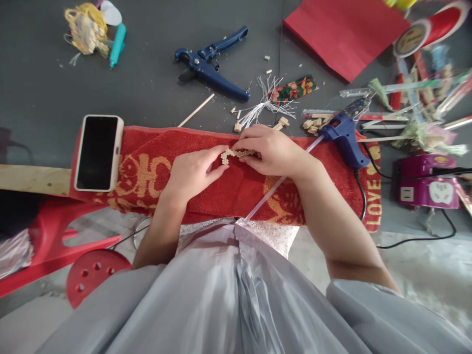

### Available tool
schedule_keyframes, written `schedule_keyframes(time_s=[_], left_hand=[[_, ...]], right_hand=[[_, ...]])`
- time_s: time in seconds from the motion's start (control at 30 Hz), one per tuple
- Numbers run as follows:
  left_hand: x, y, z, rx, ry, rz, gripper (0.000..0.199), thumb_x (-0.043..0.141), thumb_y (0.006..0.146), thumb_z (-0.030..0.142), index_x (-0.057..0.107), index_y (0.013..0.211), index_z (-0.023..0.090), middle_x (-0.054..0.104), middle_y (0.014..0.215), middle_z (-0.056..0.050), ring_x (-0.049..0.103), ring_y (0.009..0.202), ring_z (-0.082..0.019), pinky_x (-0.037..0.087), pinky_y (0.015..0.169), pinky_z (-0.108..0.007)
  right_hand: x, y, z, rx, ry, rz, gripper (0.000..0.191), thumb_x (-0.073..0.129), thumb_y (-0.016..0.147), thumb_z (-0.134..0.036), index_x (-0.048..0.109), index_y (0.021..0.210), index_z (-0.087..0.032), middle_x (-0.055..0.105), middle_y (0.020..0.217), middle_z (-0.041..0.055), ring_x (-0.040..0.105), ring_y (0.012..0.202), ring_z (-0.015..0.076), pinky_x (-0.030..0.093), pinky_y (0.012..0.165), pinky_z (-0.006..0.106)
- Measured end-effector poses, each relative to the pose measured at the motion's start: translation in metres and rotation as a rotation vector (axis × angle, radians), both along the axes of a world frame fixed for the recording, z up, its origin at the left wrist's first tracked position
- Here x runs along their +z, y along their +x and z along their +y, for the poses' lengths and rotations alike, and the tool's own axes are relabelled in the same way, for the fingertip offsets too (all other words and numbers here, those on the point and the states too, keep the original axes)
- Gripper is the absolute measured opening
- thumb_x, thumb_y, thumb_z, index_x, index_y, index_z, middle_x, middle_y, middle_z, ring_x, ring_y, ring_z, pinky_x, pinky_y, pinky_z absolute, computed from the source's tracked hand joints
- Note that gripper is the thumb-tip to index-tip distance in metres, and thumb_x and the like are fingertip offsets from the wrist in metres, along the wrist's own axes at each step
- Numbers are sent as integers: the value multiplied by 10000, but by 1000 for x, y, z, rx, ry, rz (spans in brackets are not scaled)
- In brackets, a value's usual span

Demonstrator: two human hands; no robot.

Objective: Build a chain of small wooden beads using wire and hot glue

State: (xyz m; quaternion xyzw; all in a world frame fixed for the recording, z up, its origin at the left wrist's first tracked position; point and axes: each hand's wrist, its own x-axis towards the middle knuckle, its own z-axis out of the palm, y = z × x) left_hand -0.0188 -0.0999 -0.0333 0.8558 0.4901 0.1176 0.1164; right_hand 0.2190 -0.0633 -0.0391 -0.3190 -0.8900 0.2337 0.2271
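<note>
Over the red towel [236,189], both hands meet at a small pale craft piece [225,156] made of tiny wooden-looking bits joined together. My left hand [195,169] pinches its left end between thumb and fingertips. From the other side, my right hand [269,150] closes around the right part of it and hides some of it. Just beyond my right hand lie short cut stick pieces [282,123] and a bundle of white strings [263,105] by a floral strip [295,90]. A blue glue gun [344,135] rests to the right, a clear glue stick running from it under my right forearm.
A phone [98,152] lies on the towel's left end. Blue cutters [217,69] and a thin stick [196,110] are farther back. Red paper [346,29], a red ribbon spool [431,29] and a purple power socket [426,184] with cables are at the right.
</note>
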Motion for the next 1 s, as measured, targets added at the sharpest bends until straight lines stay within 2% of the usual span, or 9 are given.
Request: schedule_keyframes(time_s=[0.27,0.53,0.67,0.87,1.0], left_hand=[[1,0,0,-14,-10,11,396,600,984,421,682,1315,218,767,842,-24,722,774,-168,487,717,-262],[0,0,-1,-39,33,19,415,634,963,416,695,1317,207,783,867,-35,737,781,-179,505,736,-272],[-1,-1,-1,-58,55,2,418,636,963,396,690,1342,229,795,898,-29,745,792,-178,499,711,-270],[-2,0,-1,-46,40,-19,405,649,957,389,702,1324,227,796,900,-29,741,802,-169,512,756,-263],[-2,0,-1,-40,28,-25,403,639,961,393,700,1327,235,797,915,-33,742,823,-171,510,764,-262]], right_hand=[[2,0,0,4,-12,-9,289,560,883,-146,774,1078,-162,707,1008,123,616,944,252,495,841,403],[9,-2,-5,-27,28,-113,284,519,897,-126,794,956,-167,710,978,123,619,932,259,484,835,410],[7,-2,-4,-12,25,-103,285,529,883,-125,797,969,-166,718,990,125,630,943,264,497,838,414],[14,15,-2,-66,-33,-50,285,640,848,-215,787,1091,-192,738,1068,98,649,1030,264,518,884,394],[26,29,0,-142,-97,-107,248,663,832,-255,790,1043,-217,746,1031,77,662,1011,255,520,904,384]])
